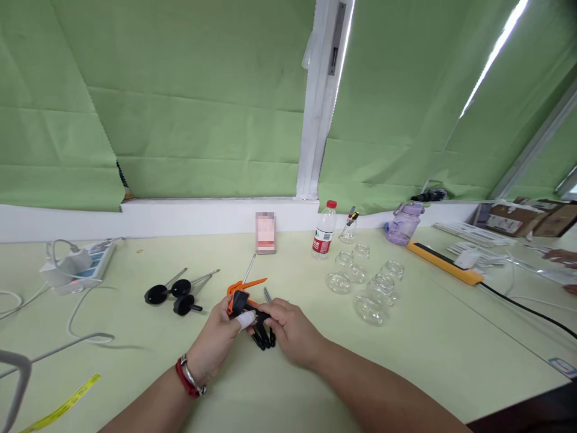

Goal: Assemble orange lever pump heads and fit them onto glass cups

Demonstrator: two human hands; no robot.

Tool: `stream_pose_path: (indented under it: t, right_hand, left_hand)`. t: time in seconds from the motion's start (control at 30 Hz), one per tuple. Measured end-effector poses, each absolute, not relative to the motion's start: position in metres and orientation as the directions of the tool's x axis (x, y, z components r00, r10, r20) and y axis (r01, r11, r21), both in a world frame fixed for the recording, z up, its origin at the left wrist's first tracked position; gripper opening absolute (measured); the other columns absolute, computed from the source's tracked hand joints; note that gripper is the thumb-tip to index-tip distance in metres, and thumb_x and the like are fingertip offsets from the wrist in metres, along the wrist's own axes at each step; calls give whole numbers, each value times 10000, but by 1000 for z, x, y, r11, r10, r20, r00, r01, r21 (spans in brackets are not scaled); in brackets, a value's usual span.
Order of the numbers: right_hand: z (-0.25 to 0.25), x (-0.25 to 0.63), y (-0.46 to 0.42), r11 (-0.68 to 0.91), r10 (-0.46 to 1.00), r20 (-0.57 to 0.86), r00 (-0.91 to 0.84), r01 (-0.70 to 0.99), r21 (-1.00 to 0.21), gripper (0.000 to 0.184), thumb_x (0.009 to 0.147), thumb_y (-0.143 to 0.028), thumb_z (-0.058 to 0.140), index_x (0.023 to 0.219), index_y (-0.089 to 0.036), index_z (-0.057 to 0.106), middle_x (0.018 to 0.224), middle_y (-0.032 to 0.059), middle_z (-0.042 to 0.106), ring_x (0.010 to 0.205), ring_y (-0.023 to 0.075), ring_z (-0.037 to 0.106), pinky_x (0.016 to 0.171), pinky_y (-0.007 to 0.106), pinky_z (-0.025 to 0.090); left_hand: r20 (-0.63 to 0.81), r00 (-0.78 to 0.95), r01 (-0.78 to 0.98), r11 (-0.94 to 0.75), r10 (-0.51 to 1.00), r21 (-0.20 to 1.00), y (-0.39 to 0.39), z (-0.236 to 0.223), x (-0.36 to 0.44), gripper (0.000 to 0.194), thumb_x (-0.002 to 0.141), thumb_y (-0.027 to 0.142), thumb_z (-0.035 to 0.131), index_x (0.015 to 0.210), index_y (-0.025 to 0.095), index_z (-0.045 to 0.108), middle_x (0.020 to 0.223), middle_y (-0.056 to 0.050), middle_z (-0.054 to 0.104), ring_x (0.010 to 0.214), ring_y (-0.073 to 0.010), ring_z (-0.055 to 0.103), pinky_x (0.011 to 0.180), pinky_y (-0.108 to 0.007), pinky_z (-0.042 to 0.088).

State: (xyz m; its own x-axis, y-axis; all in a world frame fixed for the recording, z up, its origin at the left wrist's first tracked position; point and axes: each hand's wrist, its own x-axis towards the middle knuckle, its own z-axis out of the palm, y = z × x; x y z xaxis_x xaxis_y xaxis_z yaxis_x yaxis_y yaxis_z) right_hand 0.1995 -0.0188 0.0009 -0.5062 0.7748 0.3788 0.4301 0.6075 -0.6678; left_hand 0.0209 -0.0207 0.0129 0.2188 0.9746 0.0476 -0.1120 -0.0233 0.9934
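Observation:
Both my hands meet over the middle of the pale green table (406, 355). My left hand (216, 340), with a red bracelet at the wrist and a white bandage on one finger, is closed around an orange and black pistol-shaped tool (241, 296) with a thin metal rod sticking out behind it. My right hand (293, 331) is closed on the tool's black lower part (264, 337) from the right. Three black round-headed pieces with metal stems (175, 293) lie just to the left of my hands.
Several clear glass cups (367, 282) stand to the right, behind them a water bottle (324, 231) and a purple jug (404, 222). A power strip with cables (85, 261) lies far left, a yellow strip (446, 263) right. Another person's hand (561, 257) shows at the right edge.

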Motion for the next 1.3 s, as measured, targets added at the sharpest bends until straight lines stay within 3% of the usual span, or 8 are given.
stream_pose_path:
  t: [0.17,0.47,1.0,1.2,1.3]
  right_hand:
    - [3,201,-19,607,776,393,-493,417,-677,378,879,-85,395,1175,-245,567,902,42,544,834,163,531,770,293,445]
    - [-1,202,-15,587,796,380,-472,445,-677,350,870,-87,417,1155,-219,573,909,49,548,815,166,532,752,298,446]
    - [-3,201,-15,628,758,419,-500,387,-675,417,866,-78,413,1230,-231,545,888,40,566,806,157,527,752,300,447]
    - [-6,199,-16,588,767,406,-497,289,-756,383,878,-115,419,1216,-226,560,840,20,528,658,112,512,690,289,467]
    - [-8,196,-17,553,781,406,-474,224,-802,361,885,-133,420,1197,-238,567,813,10,518,650,106,510,670,283,468]
  left_hand:
    - [86,194,-72,-73,977,995,-21,12,20,201,802,318,586,944,177,573,754,2,569,693,-137,521,662,-265,429]
    - [112,147,47,-120,983,992,-18,10,20,224,741,255,630,943,182,566,916,-26,621,892,-191,558,831,-325,418]
    - [68,189,-98,-50,980,994,-22,12,24,255,710,260,656,941,186,577,891,-30,626,873,-199,568,767,-304,445]
    - [92,159,-80,-80,983,994,-23,14,24,134,708,192,586,842,186,585,699,28,536,662,-138,493,628,-253,403]
    - [145,163,-7,-146,976,989,-23,17,22,126,739,200,552,859,193,591,726,20,554,678,-146,501,637,-257,413]
